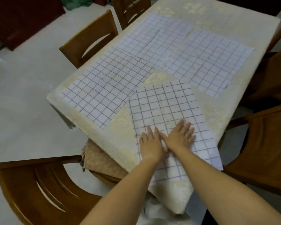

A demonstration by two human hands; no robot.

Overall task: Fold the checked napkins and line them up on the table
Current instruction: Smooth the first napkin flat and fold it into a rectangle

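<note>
Pressing napkin [169,114] flat near table [217,21] edge

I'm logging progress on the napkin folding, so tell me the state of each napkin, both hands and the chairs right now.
Nearest napkin: flat, under both hands.
Left napkin: lying flat.
Far napkin: lying flat, overlapped by its neighbours.
Right napkin: lying flat.
Left hand: palm down, fingers spread, pressing the napkin.
Right hand: palm down, fingers spread, pressing the napkin.
Chairs: at the table, unoccupied.

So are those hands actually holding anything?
No. The left hand and right hand lie flat, palms down, on the nearest napkin, pressing its near part without gripping.
</note>
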